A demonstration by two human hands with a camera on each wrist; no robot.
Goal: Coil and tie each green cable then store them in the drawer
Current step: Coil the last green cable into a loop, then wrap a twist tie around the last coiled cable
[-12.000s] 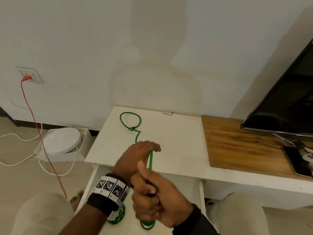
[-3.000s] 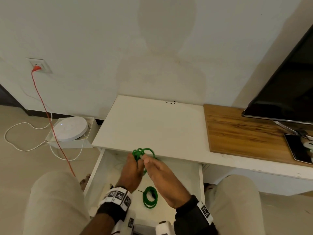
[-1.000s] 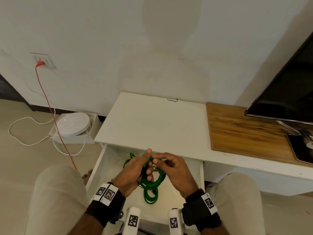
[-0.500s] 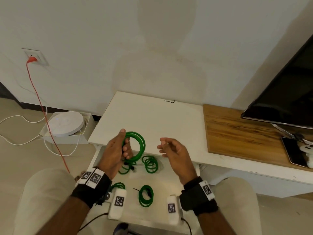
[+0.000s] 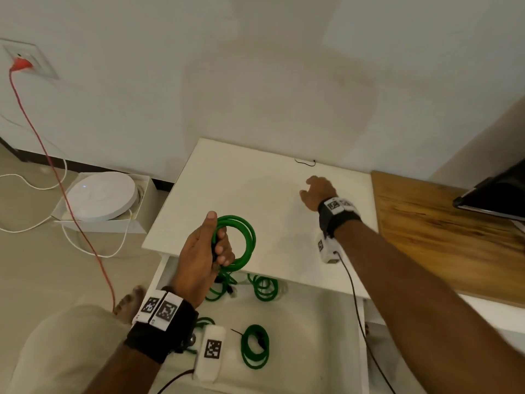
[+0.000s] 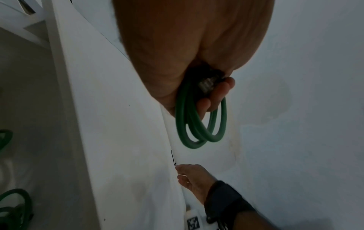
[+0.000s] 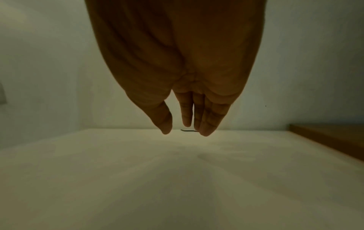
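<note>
My left hand (image 5: 211, 247) grips a coiled green cable (image 5: 245, 243) above the front edge of the white table (image 5: 241, 189); the left wrist view shows the cable coil (image 6: 199, 129) hanging from the curled fingers (image 6: 218, 96). My right hand (image 5: 316, 190) reaches across the table with straight fingers (image 7: 206, 123) and holds nothing. A thin black tie wire (image 5: 304, 162) lies at the table's back edge, just beyond the right hand. In the open drawer (image 5: 306, 331) below lie several tied green coils (image 5: 254, 346), (image 5: 265, 287).
A wooden board (image 5: 443, 237) covers the table's right part, with a dark screen (image 5: 494, 194) over it. On the floor at left sit a white round device in a box (image 5: 102, 194), white cords and a red cable (image 5: 56, 177) plugged into the wall socket.
My right hand has moved from beside the coil to the far side of the table, toward the black wire. The left hand still holds the coil, slightly higher over the table edge.
</note>
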